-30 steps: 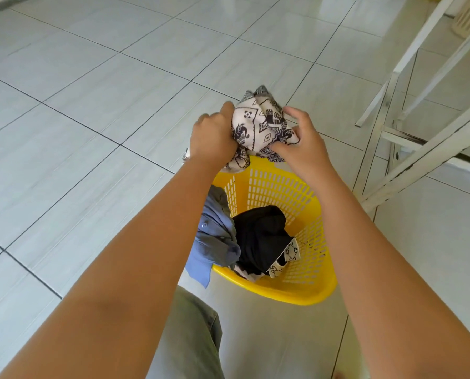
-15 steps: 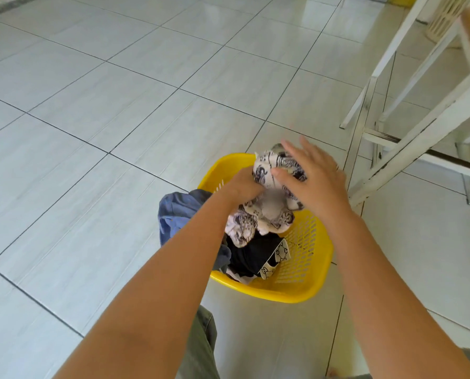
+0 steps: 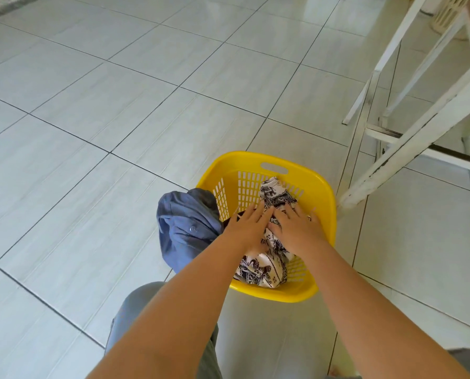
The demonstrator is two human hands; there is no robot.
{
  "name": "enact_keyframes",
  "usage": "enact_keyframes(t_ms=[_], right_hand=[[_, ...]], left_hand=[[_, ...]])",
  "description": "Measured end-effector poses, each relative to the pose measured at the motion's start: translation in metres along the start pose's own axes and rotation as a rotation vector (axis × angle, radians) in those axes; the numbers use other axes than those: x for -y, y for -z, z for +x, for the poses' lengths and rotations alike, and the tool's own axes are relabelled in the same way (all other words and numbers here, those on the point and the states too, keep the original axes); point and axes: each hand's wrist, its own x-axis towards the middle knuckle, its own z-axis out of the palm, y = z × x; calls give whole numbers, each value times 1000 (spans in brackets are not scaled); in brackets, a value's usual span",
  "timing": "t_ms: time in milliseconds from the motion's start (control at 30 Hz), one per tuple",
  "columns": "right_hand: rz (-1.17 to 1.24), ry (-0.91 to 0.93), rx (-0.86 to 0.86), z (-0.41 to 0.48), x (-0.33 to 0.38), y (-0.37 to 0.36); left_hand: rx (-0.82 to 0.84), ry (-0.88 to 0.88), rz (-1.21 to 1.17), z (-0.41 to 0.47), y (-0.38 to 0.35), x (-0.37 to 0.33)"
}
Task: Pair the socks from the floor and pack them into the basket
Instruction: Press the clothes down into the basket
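Observation:
A yellow plastic basket [image 3: 324, 192] stands on the tiled floor in front of me. Inside it lies a white cloth with a black pattern [image 3: 261, 269]. My left hand [image 3: 248, 224] and my right hand [image 3: 296, 228] rest flat on top of that cloth, side by side, fingers spread and pointing away from me. Neither hand grips anything. A blue-grey garment [image 3: 187, 225] hangs over the basket's left rim. The dark item under the patterned cloth is almost wholly hidden.
White painted wooden furniture legs [image 3: 408, 149] rise at the right, close to the basket's far right corner. A white slatted bin [image 3: 447, 12] stands at the top right. My knees in grey trousers [image 3: 135, 313] sit at the bottom. Pale floor tiles spread left.
The patterned cloth went from being held above the basket's far rim down into the basket. Both hands let go of it and now lie flat on it.

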Motion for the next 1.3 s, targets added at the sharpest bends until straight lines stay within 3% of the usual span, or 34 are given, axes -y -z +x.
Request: enact_keyframes(t_ms=[167, 267, 367, 500, 633, 700, 867, 1000, 1133, 1300], right_hand=[[-3, 14, 239, 3, 5, -17], [14, 21, 258, 2, 6, -11], [50, 17, 132, 0, 4, 2], [189, 46, -114, -4, 12, 20], [342, 237, -309, -6, 40, 30], [401, 351, -313, -11, 61, 34], [430, 487, -133, -20, 107, 30], [438, 460, -76, -16, 118, 23], [449, 490, 6, -17, 112, 27], [462, 499, 38, -16, 95, 27]], left_hand=[[59, 47, 243, -2, -20, 4], [31, 59, 267, -6, -20, 3], [-58, 50, 242, -15, -3, 2], [-307, 67, 141, -43, 26, 12], [-646, 150, -49, -74, 41, 43], [-721, 194, -125, -88, 40, 62], [-613, 250, -430, -115, 20, 107], [-343, 165, -696, -127, 15, 128], [-183, 105, -729, -128, 22, 134], [-364, 179, -516, -117, 24, 127]])
